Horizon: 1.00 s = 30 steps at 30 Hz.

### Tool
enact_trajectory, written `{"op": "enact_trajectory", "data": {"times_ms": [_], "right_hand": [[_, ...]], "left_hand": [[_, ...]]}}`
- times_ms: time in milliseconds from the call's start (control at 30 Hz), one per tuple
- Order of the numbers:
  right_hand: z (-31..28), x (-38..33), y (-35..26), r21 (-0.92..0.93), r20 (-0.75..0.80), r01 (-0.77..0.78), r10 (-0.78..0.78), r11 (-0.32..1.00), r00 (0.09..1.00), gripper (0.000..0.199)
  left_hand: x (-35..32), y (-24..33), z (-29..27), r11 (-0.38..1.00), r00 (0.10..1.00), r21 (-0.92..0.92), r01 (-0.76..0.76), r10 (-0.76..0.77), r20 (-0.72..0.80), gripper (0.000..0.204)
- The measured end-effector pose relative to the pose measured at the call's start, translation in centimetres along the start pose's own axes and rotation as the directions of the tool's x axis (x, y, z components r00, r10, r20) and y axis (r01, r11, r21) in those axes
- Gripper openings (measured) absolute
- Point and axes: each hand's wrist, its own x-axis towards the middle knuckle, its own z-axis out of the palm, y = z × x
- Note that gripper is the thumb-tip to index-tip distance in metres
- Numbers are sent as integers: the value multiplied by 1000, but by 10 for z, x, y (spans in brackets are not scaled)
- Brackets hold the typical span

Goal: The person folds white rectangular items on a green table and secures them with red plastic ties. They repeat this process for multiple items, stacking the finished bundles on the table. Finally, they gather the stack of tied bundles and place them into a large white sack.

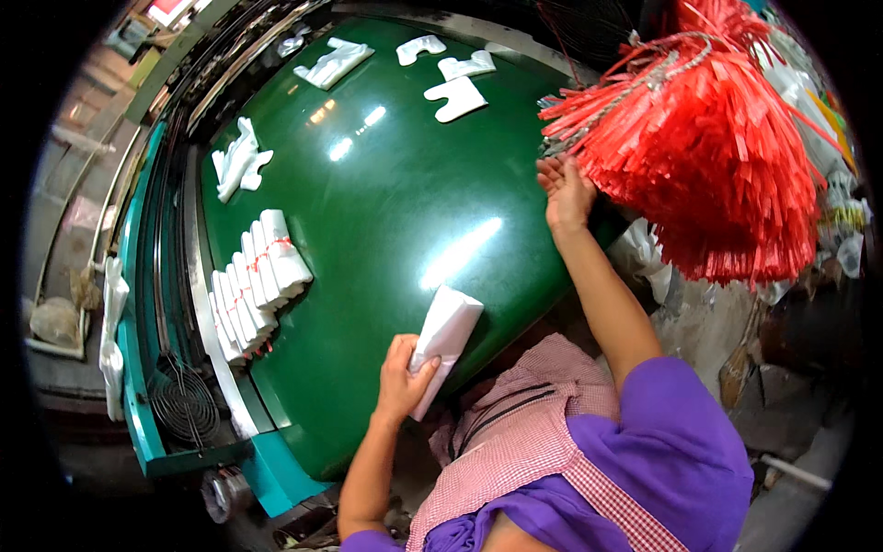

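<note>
Left hand (401,375) clamps a folded white plastic bag stack (445,342) at the glossy green desk's (386,212) 6 o'clock edge, while the open right hand (563,191) touches the red plastic tie-strip bundle (708,156) at 2 o'clock, so tying seems next, needing one strip pulled free.

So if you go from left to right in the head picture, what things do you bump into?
Round black wire coil → row of rolled white plastic bags tied with red strips → left hand holding a folded white bag bundle → right hand → big bunch of red plastic strips.
</note>
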Motion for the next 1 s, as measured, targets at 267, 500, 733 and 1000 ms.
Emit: {"op": "enact_trajectory", "data": {"times_ms": [267, 500, 733, 1000], "right_hand": [[36, -171, 30, -722, 504, 633, 838, 278, 207, 13], [-8, -192, -31, -567, 429, 700, 881, 434, -199, 20], [14, -153, -24, -158, 880, 420, 320, 894, -350, 23], [19, -142, 48, -748, 661, 71, 734, 659, 153, 17]], "left_hand": [[-54, -20, -13, 267, 889, -906, 329, -411, 201, 29], [-28, -13, -32, 423, 920, -854, 304, -362, 149, 33], [27, -13, -25, 878, 933, -324, 353, -305, 191, 28], [26, -3, 39, 975, 982, -223, -1, -41, -184, 39]]}}
